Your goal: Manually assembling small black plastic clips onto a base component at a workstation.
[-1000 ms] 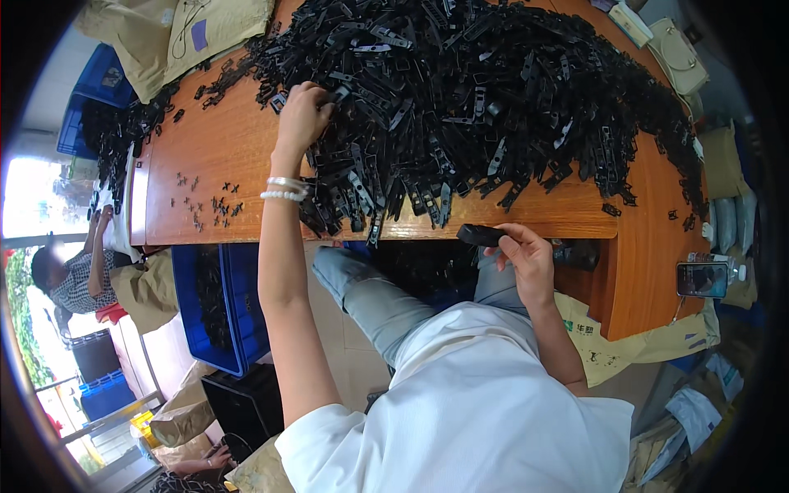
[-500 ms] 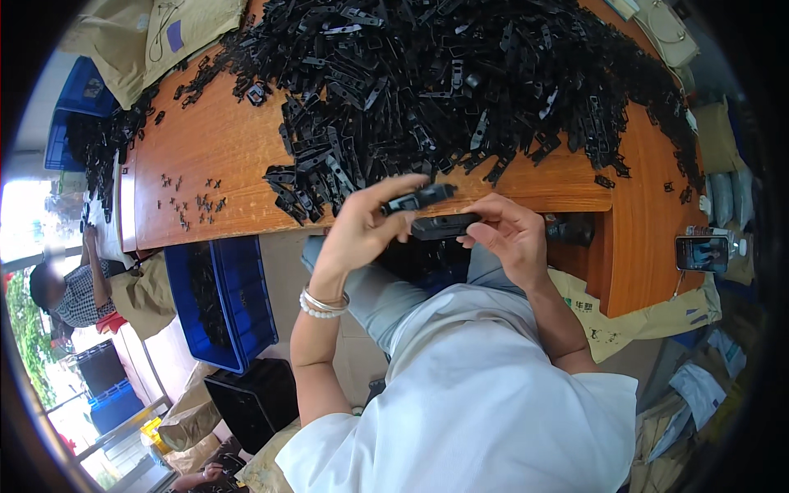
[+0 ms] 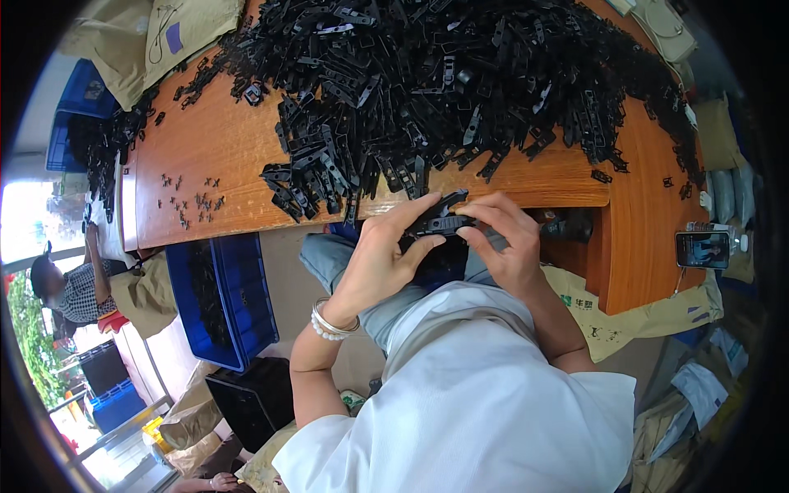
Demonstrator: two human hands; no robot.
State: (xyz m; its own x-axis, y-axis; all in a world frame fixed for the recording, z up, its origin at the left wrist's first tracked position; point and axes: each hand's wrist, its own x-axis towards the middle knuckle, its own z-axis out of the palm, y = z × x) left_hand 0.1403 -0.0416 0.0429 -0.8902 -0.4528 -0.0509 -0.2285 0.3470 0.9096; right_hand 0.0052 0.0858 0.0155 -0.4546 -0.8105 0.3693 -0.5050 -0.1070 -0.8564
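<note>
My left hand (image 3: 380, 256), with bracelets at its wrist, grips a long black plastic part (image 3: 448, 223) between thumb and fingers. My right hand (image 3: 509, 240) pinches the far end of the same black pieces. Two pieces seem to lie against each other there; whether they are joined I cannot tell. Both hands are just off the table's near edge, above my lap. Beyond them a big heap of similar black plastic parts (image 3: 403, 90) covers the middle of the wooden table (image 3: 222, 156).
Small dark pieces (image 3: 201, 203) are scattered on the table's left. A blue crate (image 3: 251, 296) with black parts stands below, beside a black box (image 3: 255, 403). A phone (image 3: 703, 250) is propped at right. Another person (image 3: 78, 292) sits at far left.
My left hand has come down and right, bringing its black piece against the one in my right hand. The two pieces were apart before. My right hand has shifted little.
</note>
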